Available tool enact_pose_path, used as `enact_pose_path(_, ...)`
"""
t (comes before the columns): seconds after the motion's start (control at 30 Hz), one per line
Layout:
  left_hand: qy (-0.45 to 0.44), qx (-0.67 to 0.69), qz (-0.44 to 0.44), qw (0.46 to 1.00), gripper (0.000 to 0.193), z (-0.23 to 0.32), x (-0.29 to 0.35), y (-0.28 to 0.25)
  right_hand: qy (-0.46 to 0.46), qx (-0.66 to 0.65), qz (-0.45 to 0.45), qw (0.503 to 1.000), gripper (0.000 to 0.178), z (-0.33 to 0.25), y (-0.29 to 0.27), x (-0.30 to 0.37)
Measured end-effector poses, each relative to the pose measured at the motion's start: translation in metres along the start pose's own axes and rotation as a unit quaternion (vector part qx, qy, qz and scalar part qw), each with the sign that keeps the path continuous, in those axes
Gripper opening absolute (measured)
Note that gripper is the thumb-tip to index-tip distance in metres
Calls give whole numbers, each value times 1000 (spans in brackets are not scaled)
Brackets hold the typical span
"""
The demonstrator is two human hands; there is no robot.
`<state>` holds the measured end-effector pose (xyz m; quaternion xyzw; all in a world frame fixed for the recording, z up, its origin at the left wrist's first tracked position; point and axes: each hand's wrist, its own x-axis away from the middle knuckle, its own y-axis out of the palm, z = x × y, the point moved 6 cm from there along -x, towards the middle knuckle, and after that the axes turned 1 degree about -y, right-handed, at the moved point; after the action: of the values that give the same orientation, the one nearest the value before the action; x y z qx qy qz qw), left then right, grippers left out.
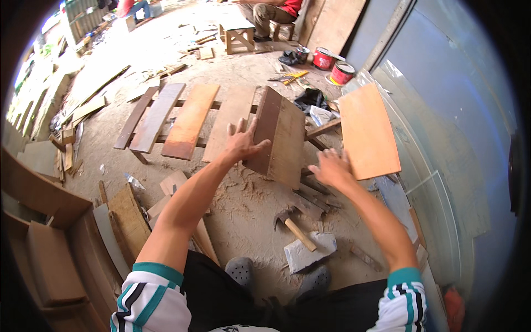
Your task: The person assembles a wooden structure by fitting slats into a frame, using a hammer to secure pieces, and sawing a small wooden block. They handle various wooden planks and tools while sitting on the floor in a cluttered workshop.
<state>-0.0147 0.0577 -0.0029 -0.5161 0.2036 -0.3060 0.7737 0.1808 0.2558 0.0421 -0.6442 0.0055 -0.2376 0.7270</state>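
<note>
Much here is cut off or hard to read: glare washes out the upper left of the frame, a seated person [264, 21] at the top is cropped by the upper edge, and the dark rails [216, 105] beneath the slats show only in the gaps.

At the centre, a dark brown board [263, 128] stands edge to edge with a wide pale board [287, 143]; whether they are joined is unclear. Both have their long axis running steeply, upper end leaning slightly right. The left hand [241, 141] reaches over the dark one's left side, fingers apart and thumb pointing right; part of the neighbouring plain slat [232, 119] is hidden behind it. Contact cannot be told for certain.

Right of centre lies an orange board [369, 131], its long axis running from upper left to lower right, lower end nearer the wearer. The right hand [333, 166] is at its left edge, fingers slightly apart, thumb out to the left — whether they touch the wood is hard to see. What carries this board is mostly hidden.

Below, a hammer [296, 227] rests partly over a pale block [306, 258].
</note>
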Motion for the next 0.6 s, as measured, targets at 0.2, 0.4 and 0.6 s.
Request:
enact_pose_path(0.2,24,2,31,999,96,12,-2,-5,105,-410,109,899,87,-30,72,-92)
enact_pose_path(0.4,-2,-15,4,1000,97,8,3,-6,212,-480,124,842,87,-40,98,-138)
enact_pose_path(0.6,-8,2,-13,1000,99,11,3,-11,192,-489,183,831,85,-39,101,-135)
